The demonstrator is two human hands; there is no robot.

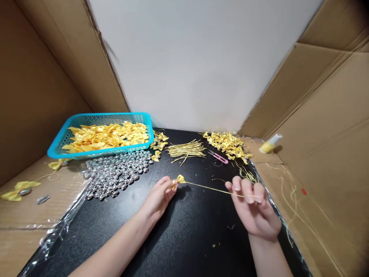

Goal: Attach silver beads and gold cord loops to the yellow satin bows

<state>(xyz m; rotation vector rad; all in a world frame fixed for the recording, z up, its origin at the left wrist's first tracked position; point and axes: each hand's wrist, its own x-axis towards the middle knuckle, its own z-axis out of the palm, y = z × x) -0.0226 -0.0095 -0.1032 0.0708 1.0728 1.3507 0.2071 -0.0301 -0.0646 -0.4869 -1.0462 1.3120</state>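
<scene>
My left hand [160, 196] pinches a small yellow ribbon bow [180, 179] between thumb and fingertips, just above the black mat [178, 238]. A thin gold cord [213, 189] runs taut from the bow to my right hand [253, 209], whose fingers are curled round the cord's other end. Both hands hover over the middle of the mat, the right one close to its right edge.
A turquoise basket [57, 148] of yellow bows stands at back left, with a heap of silver beads [115, 171] in front of it. A bundle of cut gold cords [187, 149], pink snips [218, 156], a pile of tied bows [227, 144] and a small glue bottle [269, 144] lie behind. Cardboard walls enclose the sides.
</scene>
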